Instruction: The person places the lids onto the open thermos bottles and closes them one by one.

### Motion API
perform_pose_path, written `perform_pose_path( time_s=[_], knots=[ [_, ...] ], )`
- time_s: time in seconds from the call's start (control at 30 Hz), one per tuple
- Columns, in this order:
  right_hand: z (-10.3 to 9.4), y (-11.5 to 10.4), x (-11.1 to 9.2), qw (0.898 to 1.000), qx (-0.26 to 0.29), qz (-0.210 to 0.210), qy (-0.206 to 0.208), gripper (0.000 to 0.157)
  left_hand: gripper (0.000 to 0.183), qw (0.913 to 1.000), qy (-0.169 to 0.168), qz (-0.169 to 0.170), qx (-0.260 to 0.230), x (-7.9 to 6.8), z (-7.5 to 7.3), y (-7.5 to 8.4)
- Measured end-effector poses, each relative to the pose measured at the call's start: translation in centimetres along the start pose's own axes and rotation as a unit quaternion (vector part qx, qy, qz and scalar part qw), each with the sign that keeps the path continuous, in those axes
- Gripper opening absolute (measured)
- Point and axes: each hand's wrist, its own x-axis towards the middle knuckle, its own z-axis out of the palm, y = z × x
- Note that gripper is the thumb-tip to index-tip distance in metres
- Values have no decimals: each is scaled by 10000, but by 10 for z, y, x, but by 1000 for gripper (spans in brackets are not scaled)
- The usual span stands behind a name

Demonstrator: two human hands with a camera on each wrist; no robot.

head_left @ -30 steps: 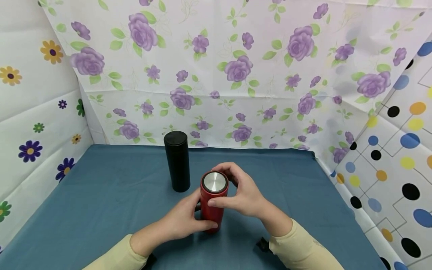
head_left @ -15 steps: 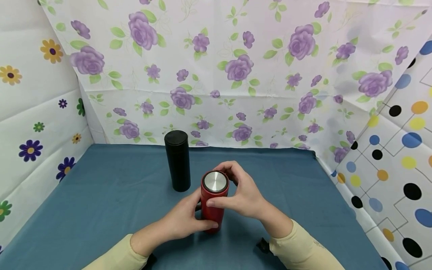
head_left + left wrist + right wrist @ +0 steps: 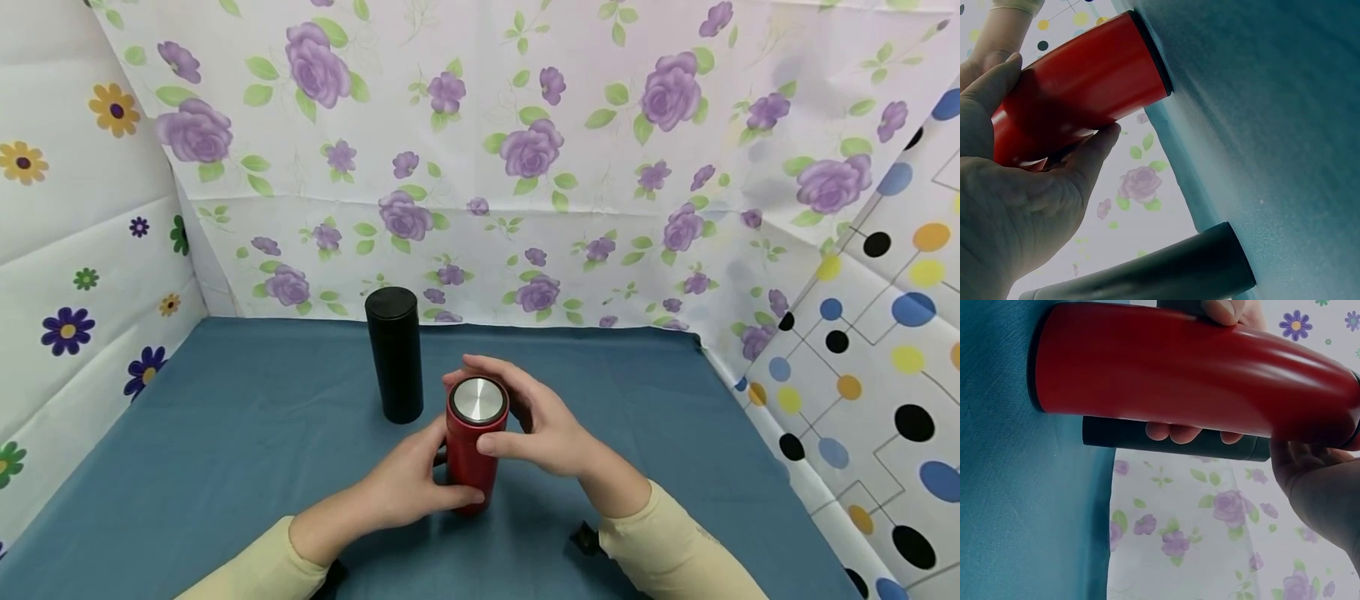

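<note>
A red thermos flask [image 3: 468, 462] with a shiny steel disc on its lid stands upright on the table. Its lower body is gripped by the left hand [image 3: 401, 483], thumb in front and fingers around the far side. The right hand [image 3: 543, 429] curves round the top of the flask, thumb against the front and fingers behind the lid. In the left wrist view, the flask's dark base [image 3: 1152, 53] meets the cloth. The right wrist view shows the right fingers [image 3: 1300, 456] at the lid end, partly hidden behind the flask.
A black tumbler [image 3: 396, 358] stands upright behind and left of the red flask. Blue cloth [image 3: 262, 417] covers the table. Flowered sheets [image 3: 465, 167] hang behind it, with a dotted sheet [image 3: 862, 400] at the right. A small black piece [image 3: 585, 539] sits by the right cuff.
The right thumb has slid to the right along the front of the flask, while the right fingers have come further left behind the lid. The left hand and both vessels stay in place.
</note>
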Motion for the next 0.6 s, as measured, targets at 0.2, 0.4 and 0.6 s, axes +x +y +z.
perform_pose_path(
  time_s=[0.2, 0.4, 0.6],
  knots=[
    [-2, 0, 3, 9982, 478, -170, -317, 72, 72, 9999, 20, -120, -98, -2, -1, 0],
    [-3, 0, 5, 9984, 478, -35, -299, 68, 73, 9998, 77, -145, -126, -3, -2, -1],
    [-7, 0, -1, 9997, 58, 242, 45, 63, 75, 10000, 11, -59, -76, 0, 0, -1]
  ],
)
